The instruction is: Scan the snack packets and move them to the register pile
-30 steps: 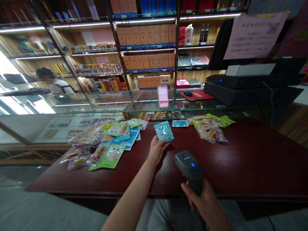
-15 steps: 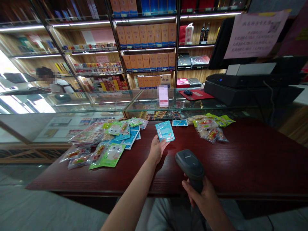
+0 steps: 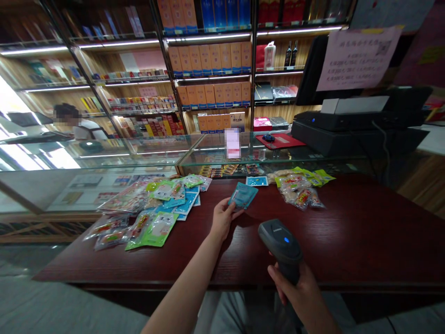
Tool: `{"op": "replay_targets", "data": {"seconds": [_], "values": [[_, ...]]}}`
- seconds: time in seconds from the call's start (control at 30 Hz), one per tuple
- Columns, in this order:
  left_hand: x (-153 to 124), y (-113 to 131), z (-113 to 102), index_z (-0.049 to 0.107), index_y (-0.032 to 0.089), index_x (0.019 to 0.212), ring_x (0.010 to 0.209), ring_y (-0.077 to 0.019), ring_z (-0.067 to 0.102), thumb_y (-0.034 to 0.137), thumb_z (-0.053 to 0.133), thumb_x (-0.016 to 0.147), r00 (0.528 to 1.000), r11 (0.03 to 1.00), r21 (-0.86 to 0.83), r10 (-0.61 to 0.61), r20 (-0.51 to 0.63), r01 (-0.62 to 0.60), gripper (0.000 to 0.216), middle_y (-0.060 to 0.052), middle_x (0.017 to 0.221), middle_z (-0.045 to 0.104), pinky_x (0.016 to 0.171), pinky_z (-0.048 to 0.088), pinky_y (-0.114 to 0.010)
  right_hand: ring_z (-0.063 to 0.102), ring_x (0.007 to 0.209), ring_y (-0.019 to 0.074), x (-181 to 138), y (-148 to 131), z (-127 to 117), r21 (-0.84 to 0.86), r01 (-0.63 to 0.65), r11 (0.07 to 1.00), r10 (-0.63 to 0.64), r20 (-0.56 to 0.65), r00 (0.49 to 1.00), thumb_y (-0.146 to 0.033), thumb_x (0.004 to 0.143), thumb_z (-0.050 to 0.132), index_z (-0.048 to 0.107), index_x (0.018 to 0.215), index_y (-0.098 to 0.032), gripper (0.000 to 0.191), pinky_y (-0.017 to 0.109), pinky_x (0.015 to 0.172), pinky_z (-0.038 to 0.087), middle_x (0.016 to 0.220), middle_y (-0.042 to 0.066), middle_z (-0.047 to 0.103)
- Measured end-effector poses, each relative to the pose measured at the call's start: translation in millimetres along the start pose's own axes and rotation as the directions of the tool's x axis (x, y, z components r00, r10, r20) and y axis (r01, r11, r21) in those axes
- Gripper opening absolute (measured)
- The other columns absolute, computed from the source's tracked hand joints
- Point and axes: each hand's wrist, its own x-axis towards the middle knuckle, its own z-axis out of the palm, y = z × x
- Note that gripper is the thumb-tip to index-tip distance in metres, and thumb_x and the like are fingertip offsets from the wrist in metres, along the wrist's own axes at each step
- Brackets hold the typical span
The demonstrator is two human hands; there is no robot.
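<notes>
My left hand [image 3: 222, 218] pinches a small blue snack packet [image 3: 243, 195] above the dark red table [image 3: 365, 241], tilted flat and away from me. My right hand [image 3: 299, 290] grips the handle of a dark grey barcode scanner [image 3: 280, 241] with a blue light on its head, aimed toward the packet. A heap of green, blue and clear snack packets [image 3: 153, 206] lies left of my left hand. Another small blue packet [image 3: 256, 181] lies flat at the table's far edge, and a pile of yellow-green and clear packets [image 3: 301, 185] sits to its right.
A glass display counter [image 3: 146, 153] runs behind the table, with a black till and printer [image 3: 354, 125] at the right under a paper notice. Shelves of boxes and bottles fill the back wall. A person stands far left behind the glass.
The blue packet has tipped from upright and facing me to lying nearly flat, and has moved slightly right. The scanner's blue light is lit again. The camera view has shifted a little.
</notes>
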Motion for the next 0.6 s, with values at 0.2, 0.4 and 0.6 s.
{"op": "replay_targets", "data": {"seconds": [0.2, 0.4, 0.6], "values": [[18, 3, 6, 0.077, 0.021, 0.095, 0.097, -0.0232, 0.065, 0.020, 0.067, 0.074, 0.952, 0.792, 0.533, 0.285, 0.110, -0.298, 0.022, -0.008, 0.099, 0.073, 0.096, 0.048, -0.040, 0.044, 0.029, 0.0127, 5, 1, -20, -0.023, -0.007, 1.000, 0.006, -0.033, 0.999, -0.057, 0.070, 0.070, 0.064, 0.095, -0.015, 0.049, 0.023, 0.032, 0.037, 0.037, -0.009, 0.047], [70, -3, 24, 0.076, 0.023, 0.100, 0.102, -0.0212, 0.062, 0.004, 0.050, 0.078, 0.872, 0.458, 0.758, 0.383, 0.304, -0.465, 0.038, -0.008, 0.103, 0.068, 0.097, 0.047, -0.038, 0.041, 0.032, 0.0114, 10, 5, -31, -0.036, -0.008, 0.999, 0.007, -0.050, 0.999, -0.054, 0.073, 0.070, 0.063, 0.098, -0.015, 0.047, 0.023, 0.036, 0.037, 0.040, -0.009, 0.046], [125, -30, 39, 0.075, 0.018, 0.103, 0.102, -0.0233, 0.061, 0.003, 0.048, 0.079, 0.878, 0.318, 0.846, 0.370, 0.305, -0.428, 0.039, -0.011, 0.107, 0.064, 0.095, 0.047, -0.038, 0.043, 0.032, 0.0139, 18, 5, -43, -0.082, -0.053, 0.995, 0.044, -0.110, 0.993, -0.059, 0.069, 0.069, 0.066, 0.094, -0.015, 0.051, 0.025, 0.036, 0.039, 0.037, -0.007, 0.047]]}}
